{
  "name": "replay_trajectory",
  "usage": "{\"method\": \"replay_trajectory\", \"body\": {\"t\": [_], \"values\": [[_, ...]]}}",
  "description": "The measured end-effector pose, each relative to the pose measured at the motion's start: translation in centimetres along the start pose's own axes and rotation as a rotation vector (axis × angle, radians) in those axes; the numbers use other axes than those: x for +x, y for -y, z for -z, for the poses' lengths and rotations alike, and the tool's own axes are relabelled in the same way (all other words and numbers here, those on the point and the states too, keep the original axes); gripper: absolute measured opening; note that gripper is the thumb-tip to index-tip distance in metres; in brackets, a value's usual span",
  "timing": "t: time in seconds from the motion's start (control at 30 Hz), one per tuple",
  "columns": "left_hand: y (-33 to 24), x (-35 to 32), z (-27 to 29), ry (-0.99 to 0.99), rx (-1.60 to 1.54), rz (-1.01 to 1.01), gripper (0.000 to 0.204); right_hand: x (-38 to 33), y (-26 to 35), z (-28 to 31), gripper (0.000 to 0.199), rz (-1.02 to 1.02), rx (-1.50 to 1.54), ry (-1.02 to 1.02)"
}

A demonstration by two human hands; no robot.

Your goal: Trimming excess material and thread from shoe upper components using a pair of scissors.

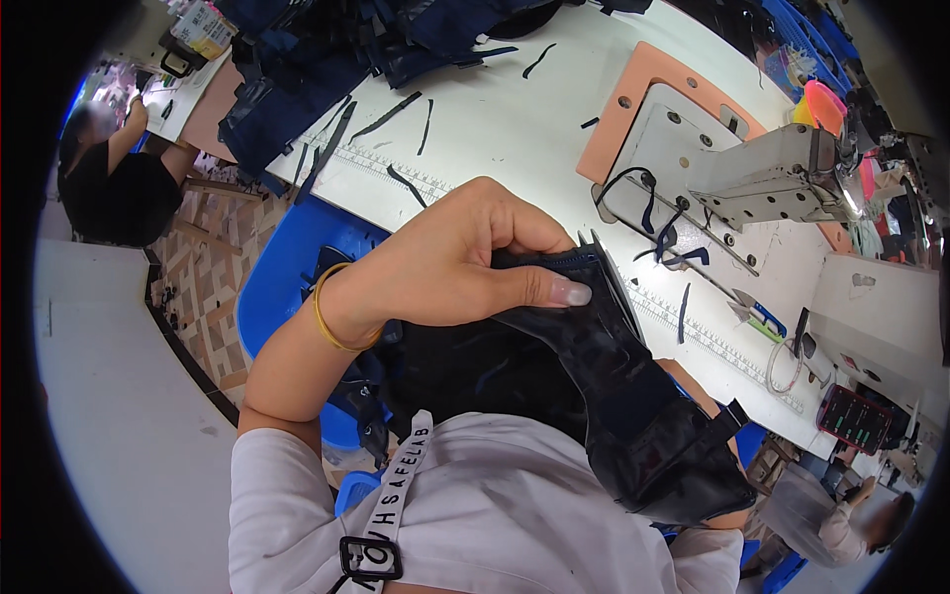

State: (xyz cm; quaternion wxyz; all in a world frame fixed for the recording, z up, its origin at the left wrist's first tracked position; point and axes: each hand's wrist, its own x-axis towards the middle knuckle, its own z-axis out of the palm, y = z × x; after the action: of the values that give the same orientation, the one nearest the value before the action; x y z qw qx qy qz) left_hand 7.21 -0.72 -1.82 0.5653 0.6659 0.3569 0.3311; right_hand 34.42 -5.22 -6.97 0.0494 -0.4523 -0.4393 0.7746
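My left hand (520, 259) pinches the upper end of a dark navy and black fabric piece (633, 406) between thumb and fingers. A zipper edge (569, 262) runs along that end, and a short strap (727, 424) sticks out lower down. The piece hangs over my right forearm (690, 384), and my right hand is hidden behind it. Two thin, pointed metallic tips (591, 238) show just past the fabric by my left fingertips; what they belong to is covered. Over my lap lies more black cloth (475, 371).
A sewing machine (757, 178) stands on the white table (495, 109) at the right, near snips (760, 322) and a phone (853, 418). Dark fabric pieces (297, 94) pile up far left; strips lie scattered. A blue bin (272, 282) sits left. Other people work at both sides.
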Motion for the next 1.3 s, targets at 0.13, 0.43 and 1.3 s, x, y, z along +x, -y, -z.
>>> {"method": "replay_trajectory", "body": {"t": [0.13, 0.43, 1.3], "values": [[-2.1, -0.3, 1.4, 0.064, 0.171, -0.027, 0.018, -0.3, -0.9, 1.8, 0.024, 0.202, -0.114, 0.072], [-1.8, -0.5, 2.2, -0.537, 1.424, -0.787, 0.033, -2.7, 0.8, 2.2, 0.064, 0.541, -0.106, -0.523], [6.7, -0.9, 1.2, 0.039, 0.593, -0.09, 0.009, 2.3, 6.3, 5.0, 0.065, 0.602, -1.682, -0.598]]}}
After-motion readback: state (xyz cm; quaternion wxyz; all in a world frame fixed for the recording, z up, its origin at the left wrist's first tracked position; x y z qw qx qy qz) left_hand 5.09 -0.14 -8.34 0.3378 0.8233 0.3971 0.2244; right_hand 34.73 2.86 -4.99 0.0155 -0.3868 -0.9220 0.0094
